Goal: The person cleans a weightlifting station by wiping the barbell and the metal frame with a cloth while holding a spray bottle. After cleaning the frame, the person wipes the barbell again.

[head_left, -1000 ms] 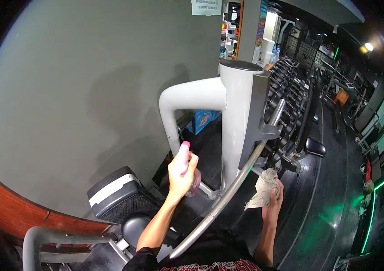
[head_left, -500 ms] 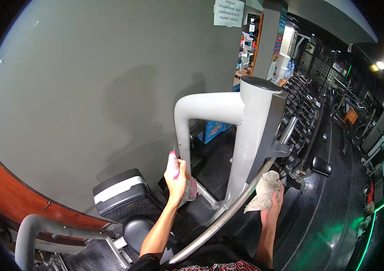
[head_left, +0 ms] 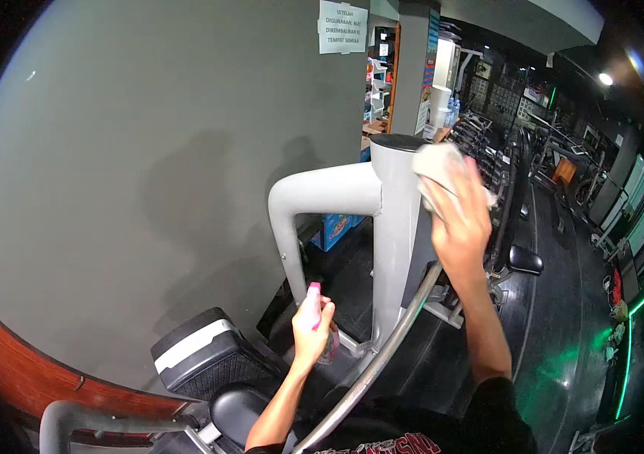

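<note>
My left hand is wrapped round a spray bottle with a white and pink head, low in front of the grey machine frame. The bottle's clear lower body shows partly behind my fingers. My right hand, a little blurred, is raised beside the top of the thick upright post and grips a crumpled pale cloth. In this view the cloth overlaps the post's upper right side. A curved metal bar runs up between my two arms.
A black padded seat stands at lower left beside a bent grey tube. The grey wall bears a paper sign. Racked dumbbells and a black pad lie to the right.
My right hand has lifted the cloth from low beside the metal bar up to the post's top. My left hand, with the spray bottle, has moved slightly right and down. The view has shifted right.
</note>
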Tool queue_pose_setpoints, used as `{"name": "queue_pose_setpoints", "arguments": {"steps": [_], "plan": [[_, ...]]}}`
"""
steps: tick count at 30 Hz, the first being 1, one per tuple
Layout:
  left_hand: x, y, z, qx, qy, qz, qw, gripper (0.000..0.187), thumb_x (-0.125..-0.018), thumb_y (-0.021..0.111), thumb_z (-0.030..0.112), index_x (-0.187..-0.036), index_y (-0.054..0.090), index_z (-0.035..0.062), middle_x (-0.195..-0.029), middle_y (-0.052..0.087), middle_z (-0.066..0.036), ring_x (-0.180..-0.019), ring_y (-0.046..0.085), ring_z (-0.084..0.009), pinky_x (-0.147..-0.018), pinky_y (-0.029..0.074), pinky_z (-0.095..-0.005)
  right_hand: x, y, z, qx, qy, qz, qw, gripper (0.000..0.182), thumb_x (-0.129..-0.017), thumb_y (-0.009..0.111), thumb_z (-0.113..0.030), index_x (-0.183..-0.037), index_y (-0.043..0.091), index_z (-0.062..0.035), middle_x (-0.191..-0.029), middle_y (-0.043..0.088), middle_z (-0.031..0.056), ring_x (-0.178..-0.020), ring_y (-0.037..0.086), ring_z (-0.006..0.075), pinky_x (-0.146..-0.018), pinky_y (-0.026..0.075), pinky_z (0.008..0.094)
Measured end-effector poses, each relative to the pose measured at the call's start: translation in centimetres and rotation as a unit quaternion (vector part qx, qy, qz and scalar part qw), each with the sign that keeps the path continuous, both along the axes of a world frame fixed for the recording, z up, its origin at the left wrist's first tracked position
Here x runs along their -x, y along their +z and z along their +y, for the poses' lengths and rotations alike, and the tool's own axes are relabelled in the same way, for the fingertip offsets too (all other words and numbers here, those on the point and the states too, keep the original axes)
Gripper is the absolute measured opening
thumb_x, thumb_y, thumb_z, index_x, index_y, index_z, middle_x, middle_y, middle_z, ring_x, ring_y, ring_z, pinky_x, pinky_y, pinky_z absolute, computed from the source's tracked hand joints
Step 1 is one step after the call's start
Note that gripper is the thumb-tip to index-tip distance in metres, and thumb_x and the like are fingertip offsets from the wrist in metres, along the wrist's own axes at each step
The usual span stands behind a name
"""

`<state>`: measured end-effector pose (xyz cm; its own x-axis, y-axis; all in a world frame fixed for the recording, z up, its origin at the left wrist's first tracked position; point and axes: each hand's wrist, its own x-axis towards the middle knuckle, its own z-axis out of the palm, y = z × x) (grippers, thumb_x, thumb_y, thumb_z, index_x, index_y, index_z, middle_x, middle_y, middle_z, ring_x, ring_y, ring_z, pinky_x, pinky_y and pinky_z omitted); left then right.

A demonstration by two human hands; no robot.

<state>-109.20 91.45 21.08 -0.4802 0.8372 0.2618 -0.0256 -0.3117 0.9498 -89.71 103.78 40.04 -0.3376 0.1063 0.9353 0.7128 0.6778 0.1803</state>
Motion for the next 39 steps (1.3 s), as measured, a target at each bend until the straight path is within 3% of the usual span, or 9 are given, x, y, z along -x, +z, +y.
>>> {"name": "queue_pose_setpoints", "arguments": {"steps": [11,13,17,21,27,32,34,37,39], "plan": [[-1.0,1.2,-0.9,-0.042,-0.019,0.101,0.994,0.013,-0.089,0.065,0.008,-0.097,0.059,0.0009,-0.071,0.059,-0.001,-0.053,0.055,-0.0066,-0.049,0.046,-0.0231,-2.5,-11.5,-2.1,0.167,-0.06,-0.275,0.945,0.034,-0.078,0.058,-0.009,-0.112,0.064,-0.0105,-0.124,0.059,0.013,-0.115,0.056,0.0296,-0.099,0.045,0.0422],[-1.3,1.2,-0.9,-0.047,-0.018,0.102,0.994,0.013,-0.089,0.065,0.009,-0.098,0.059,0.0009,-0.071,0.059,-0.001,-0.052,0.055,-0.0066,-0.049,0.046,-0.0231,-2.5,-10.7,-3.3,0.548,-0.036,-0.247,0.798,0.036,-0.08,0.059,-0.012,-0.115,0.062,-0.013,-0.116,0.06,0.0134,-0.1,0.062,0.0314,-0.087,0.051,0.0434],[-1.6,0.8,-0.6,-0.073,-0.006,0.146,0.987,0.015,-0.089,0.065,0.01,-0.098,0.059,0.0002,-0.072,0.059,-0.001,-0.052,0.055,-0.0066,-0.049,0.045,-0.0232,-1.7,-5.8,-3.1,0.367,0.108,-0.149,0.912,0.038,-0.079,0.06,-0.009,-0.116,0.062,-0.0148,-0.117,0.06,0.0125,-0.102,0.062,0.0315,-0.087,0.052,0.0411],[-2.1,1.3,-0.8,-0.07,-0.02,0.139,0.988,0.015,-0.089,0.065,0.011,-0.099,0.06,-0.0001,-0.072,0.059,-0.002,-0.052,0.055,-0.0061,-0.049,0.045,-0.0232,0.6,2.0,-1.7,-0.003,-0.004,-0.169,0.986,0.039,-0.078,0.055,-0.002,-0.115,0.063,-0.0133,-0.132,0.054,0.0129,-0.128,0.046,0.0291,-0.107,0.038,0.0427],[-1.9,1.5,-0.8,-0.084,0.006,0.147,0.985,0.014,-0.089,0.065,0.01,-0.098,0.06,0.0002,-0.07,0.058,-0.001,-0.052,0.054,-0.0058,-0.048,0.044,-0.023,1.0,-6.4,4.1,0.034,0.003,-0.286,0.958,0.034,-0.078,0.057,-0.015,-0.111,0.063,-0.0103,-0.136,0.051,0.0116,-0.132,0.042,0.028,-0.112,0.03,0.0443],[-1.4,2.2,-1.3,-0.072,-0.008,0.117,0.99,0.014,-0.089,0.065,0.009,-0.099,0.059,0.0007,-0.068,0.057,0.0,-0.051,0.054,-0.0056,-0.048,0.044,-0.0229,-1.1,-18.7,4.5,0.163,0.023,-0.494,0.853,0.026,-0.084,0.057,-0.013,-0.11,0.063,-0.0143,-0.129,0.056,0.0114,-0.122,0.051,0.0273,-0.101,0.042,0.0431],[-1.3,2.0,-1.6,-0.071,-0.008,0.115,0.991,0.014,-0.089,0.064,0.009,-0.099,0.059,0.0008,-0.068,0.057,0.0,-0.051,0.054,-0.0057,-0.048,0.044,-0.023,-0.6,-17.8,4.5,0.569,0.067,-0.505,0.645,0.024,-0.084,0.06,-0.014,-0.108,0.063,-0.016,-0.121,0.059,0.0125,-0.107,0.061,0.0296,-0.087,0.05,0.0447],[-0.9,2.0,-1.3,-0.083,-0.002,0.12,0.989,0.014,-0.089,0.064,0.009,-0.099,0.059,0.0008,-0.069,0.058,-0.001,-0.051,0.055,-0.0065,-0.047,0.045,-0.0233,1.2,-12.2,2.2,0.456,0.049,-0.51,0.728,0.028,-0.082,0.062,-0.015,-0.11,0.063,-0.0168,-0.109,0.063,0.0112,-0.096,0.064,0.0305,-0.08,0.053,0.0434],[-0.8,2.0,-1.2,-0.068,-0.002,0.121,0.99,0.014,-0.089,0.064,0.009,-0.099,0.059,0.0005,-0.071,0.058,-0.002,-0.052,0.055,-0.0066,-0.047,0.045,-0.0238,2.3,-7.0,0.5,0.368,0.215,-0.327,0.844,0.032,-0.084,0.056,-0.005,-0.112,0.063,-0.0175,-0.107,0.064,0.007,-0.099,0.063,0.0278,-0.08,0.054,0.0404]]}}
